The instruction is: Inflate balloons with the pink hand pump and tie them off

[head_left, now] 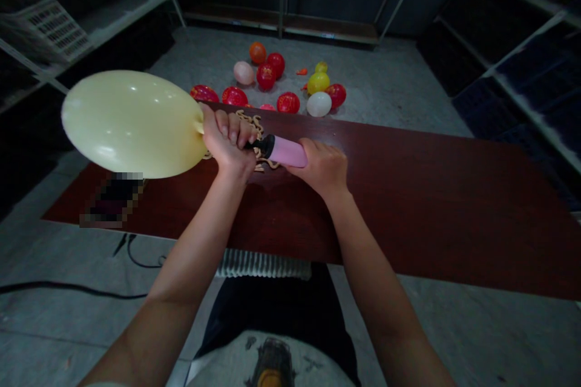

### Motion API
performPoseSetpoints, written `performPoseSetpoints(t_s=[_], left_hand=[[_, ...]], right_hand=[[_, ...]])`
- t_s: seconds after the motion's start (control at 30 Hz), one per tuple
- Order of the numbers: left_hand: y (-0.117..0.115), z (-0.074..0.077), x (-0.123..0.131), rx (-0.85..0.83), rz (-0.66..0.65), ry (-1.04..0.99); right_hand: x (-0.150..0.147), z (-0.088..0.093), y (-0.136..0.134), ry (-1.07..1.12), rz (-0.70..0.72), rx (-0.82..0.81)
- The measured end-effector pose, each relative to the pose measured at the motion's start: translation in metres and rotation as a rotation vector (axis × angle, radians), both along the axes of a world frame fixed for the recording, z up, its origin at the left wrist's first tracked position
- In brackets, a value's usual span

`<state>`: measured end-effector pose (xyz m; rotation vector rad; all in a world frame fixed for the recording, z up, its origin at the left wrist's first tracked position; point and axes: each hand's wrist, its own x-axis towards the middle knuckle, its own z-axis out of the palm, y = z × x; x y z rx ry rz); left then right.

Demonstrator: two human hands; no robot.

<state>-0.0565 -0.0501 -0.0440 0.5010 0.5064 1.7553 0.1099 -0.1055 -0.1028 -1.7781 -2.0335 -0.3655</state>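
A large pale yellow balloon (134, 124), swollen with air, points out to the left above the table. Its neck is gripped in my left hand (229, 142), which also closes around the black nozzle end of a balloon pump (288, 152). Around the pump's pink body, my right hand (324, 169) is wrapped at the other end. How the balloon's mouth sits on the nozzle is hidden by my left fingers. Several uninflated, tan, curly balloons (249, 124) lie on the table beneath and behind my hands.
The dark red-brown table (431, 205) stretches across in front of me. A blurred-out flat object (115, 198) rests at its left. Inflated balloons, including a red one (288, 103) and a white one (319, 104), lie on the floor beyond. Shelves (329, 27) and a white basket (59, 27) stand around; a cable (72, 288) runs at lower left.
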Motion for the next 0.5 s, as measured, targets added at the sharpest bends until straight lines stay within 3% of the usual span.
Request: performPoseSetpoints(t_s=[0.27, 0.5], left_hand=[[0.002, 0.011, -0.015, -0.083, 0.082, -0.045], [0.020, -0.004, -0.045, -0.149, 0.124, -0.043]], right_hand=[[0.017, -0.003, 0.003, -0.077, -0.070, 0.034], [0.041, -0.002, 0.004, -0.124, -0.146, 0.078]])
